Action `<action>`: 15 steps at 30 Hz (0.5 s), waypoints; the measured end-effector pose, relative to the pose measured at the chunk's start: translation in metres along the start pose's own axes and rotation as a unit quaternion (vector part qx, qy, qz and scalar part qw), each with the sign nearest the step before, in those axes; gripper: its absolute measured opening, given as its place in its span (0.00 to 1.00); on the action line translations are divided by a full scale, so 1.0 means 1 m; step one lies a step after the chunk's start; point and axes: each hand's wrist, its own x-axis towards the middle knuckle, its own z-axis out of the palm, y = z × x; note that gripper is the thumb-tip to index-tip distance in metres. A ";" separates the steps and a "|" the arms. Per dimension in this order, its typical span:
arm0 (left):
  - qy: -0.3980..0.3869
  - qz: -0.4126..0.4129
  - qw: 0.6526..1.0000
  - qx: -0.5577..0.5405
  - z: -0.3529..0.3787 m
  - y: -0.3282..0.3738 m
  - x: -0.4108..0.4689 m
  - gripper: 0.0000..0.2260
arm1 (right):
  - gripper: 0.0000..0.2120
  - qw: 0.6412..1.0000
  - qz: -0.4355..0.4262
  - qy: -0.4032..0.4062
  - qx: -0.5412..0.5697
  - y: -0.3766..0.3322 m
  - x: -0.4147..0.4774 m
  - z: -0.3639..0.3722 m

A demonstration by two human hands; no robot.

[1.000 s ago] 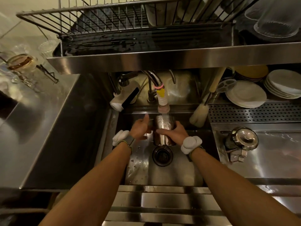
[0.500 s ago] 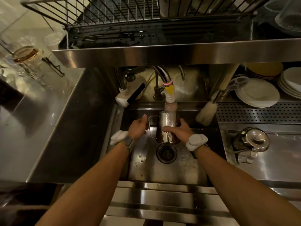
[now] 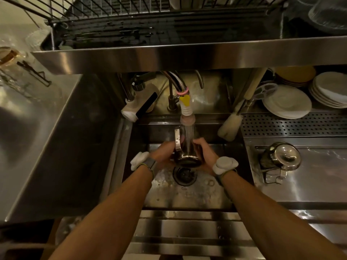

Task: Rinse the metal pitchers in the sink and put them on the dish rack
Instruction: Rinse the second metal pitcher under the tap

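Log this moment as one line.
phase: rinsing | pitcher: under running faucet, over drain | both hands holding | dish rack: pending

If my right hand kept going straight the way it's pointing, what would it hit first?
The right hand already touches the metal pitcher under the faucet; beyond that, probably the left hand.

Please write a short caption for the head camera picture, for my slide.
Both hands, left hand and right hand, hold a metal pitcher under the running faucet above the sink drain.
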 end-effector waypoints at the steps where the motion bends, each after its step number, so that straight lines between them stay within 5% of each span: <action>1: 0.006 0.015 1.000 -0.024 0.001 -0.002 0.003 0.15 | 0.24 1.000 0.006 0.014 -0.018 -0.001 -0.001 0.002; 4: 0.014 0.061 0.998 -0.015 0.003 -0.003 0.008 0.05 | 0.33 0.997 0.007 0.049 -0.067 -0.003 0.001 0.004; 9: 0.014 0.065 0.996 0.051 0.004 0.004 0.002 0.10 | 0.22 0.992 -0.046 0.067 -0.097 -0.011 0.003 0.003; 15: 0.026 0.043 0.999 0.018 -0.001 0.006 0.005 0.11 | 0.26 0.991 -0.025 0.073 -0.105 -0.015 -0.004 0.002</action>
